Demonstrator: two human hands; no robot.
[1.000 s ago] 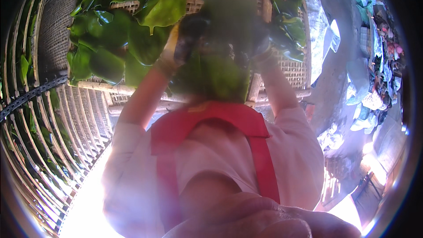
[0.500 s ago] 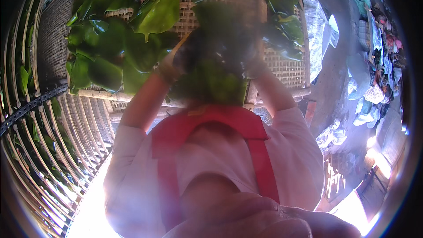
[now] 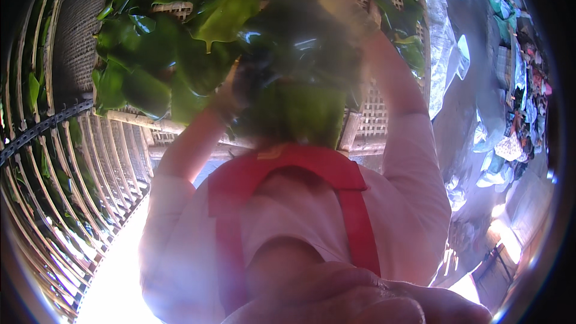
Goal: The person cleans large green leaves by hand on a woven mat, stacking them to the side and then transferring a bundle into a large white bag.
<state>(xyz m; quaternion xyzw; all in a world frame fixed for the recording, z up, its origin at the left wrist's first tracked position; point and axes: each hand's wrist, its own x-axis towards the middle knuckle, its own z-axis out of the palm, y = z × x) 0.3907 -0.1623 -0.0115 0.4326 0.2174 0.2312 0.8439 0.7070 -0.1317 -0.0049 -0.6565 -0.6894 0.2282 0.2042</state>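
Broad, glossy green leaves (image 3: 144, 45) lie overlapping on a woven bamboo tray (image 3: 373, 121). A large dark green bunch of leaves (image 3: 300, 48) hangs in front of my chest, blurred and close to the camera. My left hand (image 3: 231, 87) grips the left edge of this bunch; its thumb shows, while the other fingers are hidden behind the leaves. Beyond the bunch's upper right side, my right hand (image 3: 351, 18) reaches out over the tray. Motion and haze smear its fingers, so what it touches is unclear. A lighter green leaf (image 3: 225, 18) lies left of the bunch.
Slatted bamboo racks (image 3: 114, 156) with more leaves stand on the left, beside a dark perforated metal bar (image 3: 54, 129). To the tray's right are a whitish plastic sheet (image 3: 438, 42) and a grey floor (image 3: 462, 120). Mixed bags and scraps (image 3: 510, 126) are heaped farther right.
My right hand has moved up and away from my chest, its arm now stretched farther over the tray. My left hand stays at the leaf bunch. The view has shifted slightly.
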